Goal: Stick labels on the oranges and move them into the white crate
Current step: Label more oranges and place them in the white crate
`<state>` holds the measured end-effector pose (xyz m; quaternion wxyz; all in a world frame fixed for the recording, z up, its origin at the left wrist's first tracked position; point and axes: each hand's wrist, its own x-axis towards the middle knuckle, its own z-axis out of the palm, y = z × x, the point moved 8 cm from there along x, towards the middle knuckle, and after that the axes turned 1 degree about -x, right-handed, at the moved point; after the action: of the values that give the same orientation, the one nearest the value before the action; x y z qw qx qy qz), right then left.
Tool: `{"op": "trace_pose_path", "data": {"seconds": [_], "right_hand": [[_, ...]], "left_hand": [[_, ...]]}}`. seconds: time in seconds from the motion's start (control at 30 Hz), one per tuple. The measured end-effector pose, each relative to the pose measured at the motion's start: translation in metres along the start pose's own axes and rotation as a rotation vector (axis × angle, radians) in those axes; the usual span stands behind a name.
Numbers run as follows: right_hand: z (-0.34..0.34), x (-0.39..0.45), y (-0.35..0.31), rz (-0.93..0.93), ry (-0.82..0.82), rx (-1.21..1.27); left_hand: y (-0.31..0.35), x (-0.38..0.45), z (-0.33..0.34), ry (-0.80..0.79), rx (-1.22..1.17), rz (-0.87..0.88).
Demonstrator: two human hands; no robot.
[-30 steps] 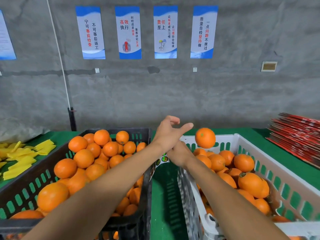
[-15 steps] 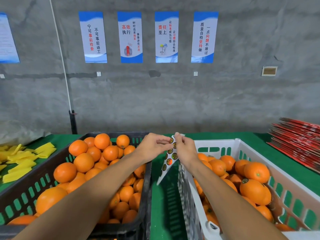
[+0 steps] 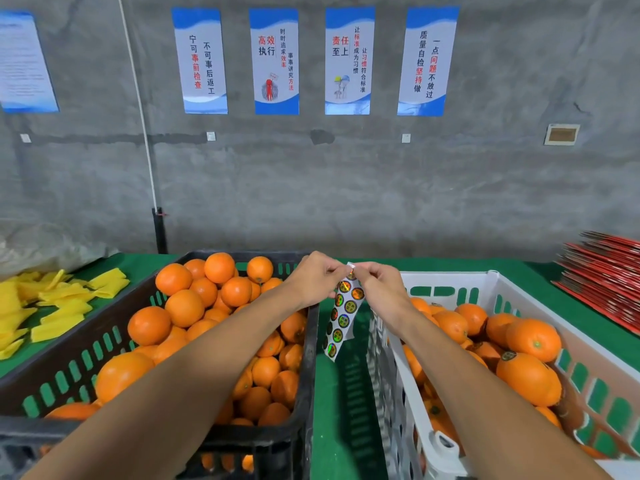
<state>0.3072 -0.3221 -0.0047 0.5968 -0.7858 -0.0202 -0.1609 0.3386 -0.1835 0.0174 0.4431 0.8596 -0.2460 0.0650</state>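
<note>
Oranges (image 3: 194,306) fill a black crate (image 3: 304,410) on the person's left, heaped above its rim, while more oranges, one of them showing a small round label (image 3: 508,356), lie in the white crate (image 3: 498,282) on the right. Both crates stand on a green surface (image 3: 332,403), with a narrow strip of it showing between them. Above that gap the two hands meet. The left hand (image 3: 311,278) and the right hand (image 3: 381,289) each pinch the top end of a white label strip (image 3: 343,317) between thumb and fingertips, their fingers closed narrowly on it and almost touching one another. The strip hangs down from the hands, slightly slanted, and carries two rows of round shiny labels. Neither hand touches any fruit. Yellow foam sleeves (image 3: 59,306) lie scattered on the surface to the far left, and a stack of flat red sheets (image 3: 606,271) sits at the far right. Four blue-and-white posters (image 3: 311,60) hang on the grey wall behind.
</note>
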Motion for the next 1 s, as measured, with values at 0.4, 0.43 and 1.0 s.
{"op": "trace_pose_path", "data": {"seconds": [0.4, 0.43, 1.0], "right_hand": [[0.003, 0.004, 0.006, -0.011, 0.031, -0.076], [0.003, 0.004, 0.007, -0.010, 0.029, -0.105], [0.015, 0.005, 0.011, -0.050, -0.061, -0.292]], "left_hand": [[-0.020, 0.007, -0.019, 0.151, -0.343, -0.123], [-0.026, 0.007, -0.028, 0.200, -0.317, -0.128], [-0.148, -0.066, 0.011, -0.526, 0.308, -0.743]]}}
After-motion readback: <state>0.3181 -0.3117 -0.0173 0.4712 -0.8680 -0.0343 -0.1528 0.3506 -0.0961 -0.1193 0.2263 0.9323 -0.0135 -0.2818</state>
